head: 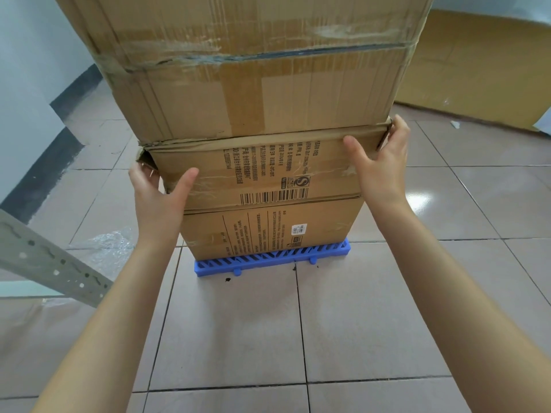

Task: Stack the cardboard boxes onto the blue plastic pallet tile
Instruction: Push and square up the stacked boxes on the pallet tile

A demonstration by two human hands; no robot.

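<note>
A: Left hand [161, 198]?
B: Fingers spread, wrapped round the near left corner of the middle cardboard box [262, 171]. Thumb lies flat on the printed front face; the other fingers go behind the torn corner flap, tips hidden.

A: Right hand [380, 165]?
B: Same box, upper right corner. Thumb pressed on the front face, fingers curled over the corner edge just under the top box [253, 64]. Both hands grip that box from the two sides.

A: Stack position?
B: Three boxes, one upon another. Bottom cardboard box [268, 231] sits on the blue plastic pallet tile [268, 259]; the tile's slatted front edge shows below it. Top box is the largest, taped, overhanging the middle one on both sides.

A: Floor and room?
B: Beige tiled floor [238, 338], dark grout lines. Perforated grey metal rail [50, 260] at left, clear plastic wrap [110, 242] beside it. Flat cardboard sheet [477, 70] against the far right wall. Pale wall [26, 84] with dark skirting at left.
</note>
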